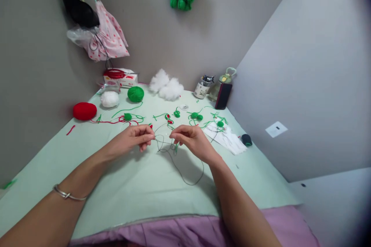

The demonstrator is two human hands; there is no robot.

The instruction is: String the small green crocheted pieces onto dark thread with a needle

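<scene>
A thin dark thread (191,184) runs in loose loops between my two hands, over the pale green table cover (162,197). With thumb and forefinger together, my left hand (139,136) pinches one part of it. Close by on the right, my right hand (189,139) pinches another part, fingertips closed; a bit of green yarn (176,148) hangs just below them. Behind the hands lie small red-and-green crochet pieces (167,117) and a green crochet ball (127,117) with loose yarn tails. Whatever else sits inside the pinches is too small to see.
Red (84,111), white (109,99) and green yarn balls (135,94) stand back left. White stuffing (171,88), a tin of tools (202,88) and a phone (223,96) line the back. White paper (228,141) lies right. A pink bag (108,34) hangs on the wall.
</scene>
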